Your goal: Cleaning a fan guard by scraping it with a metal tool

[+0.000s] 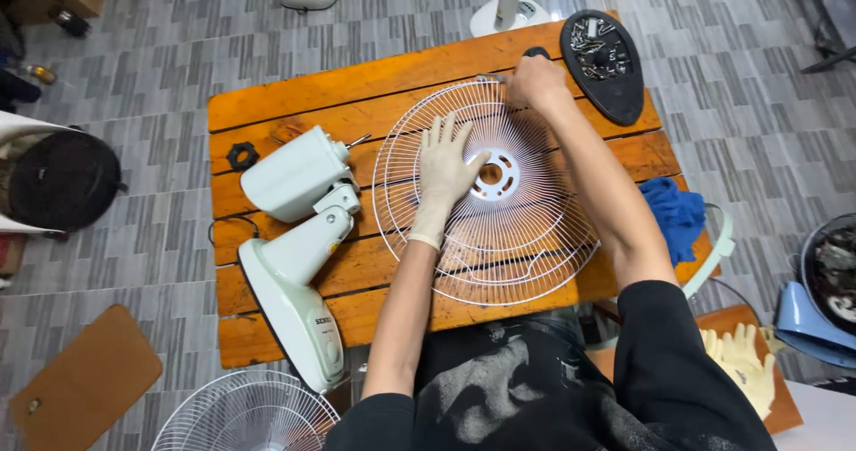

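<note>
The white wire fan guard (486, 206) lies flat on the orange slatted table (294, 94), under both my hands. My gloved left hand (443, 170) presses open-palmed on the wires just beside the centre ring. My bare right hand (535, 81) is closed at the far rim, on something small I can't make out. If my palm lifts, the guard could skate — toward the black tray of screws (604, 63) just past my right hand — or thin wires may bend.

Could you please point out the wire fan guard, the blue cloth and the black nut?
Wire fan guard (526, 237), head view, on its lower spokes.
Blue cloth (675, 215), head view, its middle.
Black nut (242, 156), head view, on its ring.
</note>
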